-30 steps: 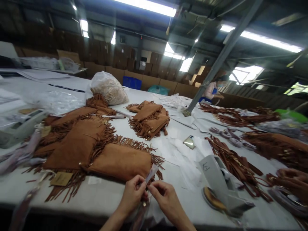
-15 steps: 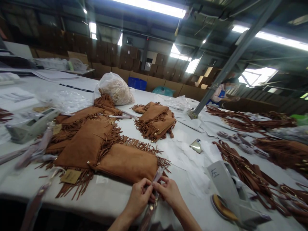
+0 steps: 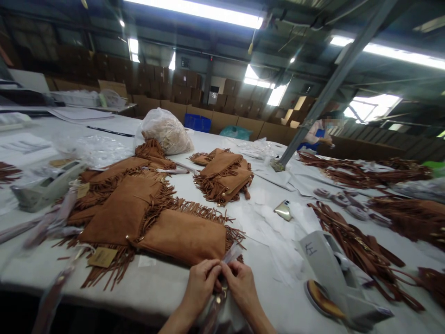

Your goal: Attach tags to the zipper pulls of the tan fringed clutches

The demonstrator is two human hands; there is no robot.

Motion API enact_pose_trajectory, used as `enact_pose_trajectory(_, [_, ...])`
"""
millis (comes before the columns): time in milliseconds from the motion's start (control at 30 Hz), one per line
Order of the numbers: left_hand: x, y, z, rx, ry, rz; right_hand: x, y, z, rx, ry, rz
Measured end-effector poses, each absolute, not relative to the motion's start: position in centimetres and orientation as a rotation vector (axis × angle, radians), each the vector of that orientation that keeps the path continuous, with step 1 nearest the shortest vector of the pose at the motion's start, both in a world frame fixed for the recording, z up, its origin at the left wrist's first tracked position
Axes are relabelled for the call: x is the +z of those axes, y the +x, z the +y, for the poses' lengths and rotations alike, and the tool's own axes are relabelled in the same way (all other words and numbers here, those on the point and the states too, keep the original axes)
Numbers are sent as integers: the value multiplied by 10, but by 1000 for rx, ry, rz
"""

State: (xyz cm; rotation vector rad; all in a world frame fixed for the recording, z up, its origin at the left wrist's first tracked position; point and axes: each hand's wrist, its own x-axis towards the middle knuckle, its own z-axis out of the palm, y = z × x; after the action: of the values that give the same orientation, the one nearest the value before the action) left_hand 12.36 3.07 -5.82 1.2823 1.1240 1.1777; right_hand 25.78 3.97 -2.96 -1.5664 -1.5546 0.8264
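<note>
At the table's front edge, my left hand (image 3: 202, 284) and my right hand (image 3: 239, 282) meet, fingertips pinched together on a brown leather strap (image 3: 216, 306) in clear plastic wrap. A gold metal fitting shows on the strap just below my fingers, and a loose end of the plastic sticks up above them. Directly behind my hands lies a tan suede bag (image 3: 186, 234) with fringe along its edges. Left of it, a second fringed bag (image 3: 116, 208) has a kraft paper tag (image 3: 102, 257) hanging from it.
A grey tape dispenser (image 3: 330, 273) stands at right, another (image 3: 47, 185) at left. Brown straps (image 3: 358, 253) are heaped on the right. Further back are more fringed bags (image 3: 225, 174), a stuffed plastic sack (image 3: 165, 131), a phone (image 3: 283, 210) and a slanted metal post (image 3: 313, 116). A person (image 3: 316, 134) stands beyond.
My right hand has drawn in closer to the left, its fingers more bunched at the strap. The distant person's hands have lowered. The bags have not moved.
</note>
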Motion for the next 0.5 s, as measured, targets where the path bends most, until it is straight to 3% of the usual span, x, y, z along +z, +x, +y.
enact_pose_trajectory(300, [-66,116,43,991,975,966,-17,277,56,812,-1285,-1941])
enact_pose_trajectory(500, [-70,128,35,1120,972,1091,-18,289,40,689,-1617,-1392])
